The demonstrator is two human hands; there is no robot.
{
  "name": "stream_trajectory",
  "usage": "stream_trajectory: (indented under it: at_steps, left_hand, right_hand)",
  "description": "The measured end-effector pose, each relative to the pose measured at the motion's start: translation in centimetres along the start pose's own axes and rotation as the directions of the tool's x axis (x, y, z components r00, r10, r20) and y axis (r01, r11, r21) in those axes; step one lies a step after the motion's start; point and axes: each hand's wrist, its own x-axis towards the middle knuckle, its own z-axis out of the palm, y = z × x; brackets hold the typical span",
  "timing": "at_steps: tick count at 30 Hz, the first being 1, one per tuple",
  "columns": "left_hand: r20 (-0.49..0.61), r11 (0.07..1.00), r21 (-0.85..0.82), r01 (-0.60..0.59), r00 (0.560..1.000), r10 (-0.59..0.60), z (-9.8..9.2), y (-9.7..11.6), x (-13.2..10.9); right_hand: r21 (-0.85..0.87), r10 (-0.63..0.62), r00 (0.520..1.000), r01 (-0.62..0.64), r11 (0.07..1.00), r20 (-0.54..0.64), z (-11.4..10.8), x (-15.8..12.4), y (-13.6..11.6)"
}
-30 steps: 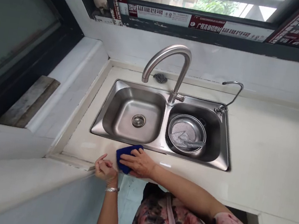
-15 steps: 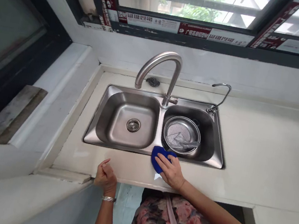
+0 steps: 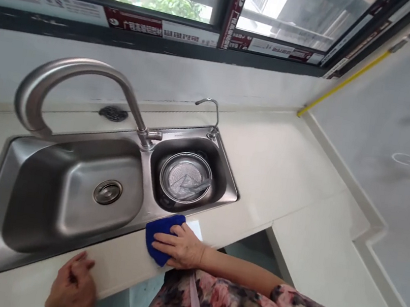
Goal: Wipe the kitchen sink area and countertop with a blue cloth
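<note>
My right hand (image 3: 185, 248) is pressed down on a folded blue cloth (image 3: 160, 229) at the front rim of the double sink (image 3: 148, 211), its fingers over the cloth. The cloth lies partly on the metal rim and partly on the pale countertop (image 3: 122, 264). My left hand (image 3: 73, 285) hovers near the counter's front edge, loosely curled, with nothing visible in it. In the right basin sits a round metal pan with a perforated strainer (image 3: 187, 171), holding a crumpled clear plastic bag (image 3: 184, 186).
A large curved faucet (image 3: 87, 66) rises behind the sink, with a thin spout (image 3: 215, 111) at the back right. A dark scourer (image 3: 113, 113) lies behind the left basin, which has a round drain (image 3: 108, 192). A yellow pipe (image 3: 344, 87) runs up the corner.
The view has swung to the right, bringing in the right-hand wall and lower counter. My right hand and the cloth remain at the sink's front edge; my left hand stays curled.
</note>
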Motion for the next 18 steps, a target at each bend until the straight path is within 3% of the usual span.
stream_trajectory:
  at_steps: [3, 6, 8, 10, 13, 16, 18]
  left_hand:
    - [0.070, 0.957, 0.007, -0.291, 0.955, 0.289, 2.3, 3.8, -0.9]
    - [0.104, 0.821, -0.052, -0.568, 0.815, 0.571, 5.5, 7.3, -1.3]
    - [0.125, 0.774, -0.054, -0.631, 0.764, 0.632, 7.3, 9.4, -1.1]
    - [0.151, 0.806, -0.018, -0.592, 0.795, 0.587, 8.6, 11.3, -0.6]
    - [0.280, 0.910, 0.069, -0.410, 0.883, 0.376, 9.4, 13.3, 0.3]
    - [0.431, 0.946, 0.162, -0.279, 0.883, 0.186, 9.6, 14.5, 1.4]
    - [0.483, 0.942, 0.198, -0.272, 0.863, 0.148, 9.8, 15.0, 2.1]
  right_hand:
    - [0.004, -0.042, 0.999, 0.042, 0.999, -0.018, 0.0, -1.1, 1.2]
    - [0.012, -0.016, 0.999, 0.016, 1.000, -0.036, 0.1, -3.4, 3.3]
    - [0.020, 0.048, 0.997, -0.047, 0.999, -0.054, 0.0, -5.7, 5.1]
    - [0.027, 0.128, 0.988, -0.126, 0.992, -0.087, -0.3, -8.6, 6.9]
    - [0.032, 0.238, 0.957, -0.236, 0.971, -0.167, -0.9, -13.5, 9.1]
    - [0.033, 0.316, 0.910, -0.319, 0.947, -0.268, -1.8, -18.3, 11.2]
    - [0.022, 0.374, 0.874, -0.387, 0.922, -0.311, -2.5, -21.4, 12.9]
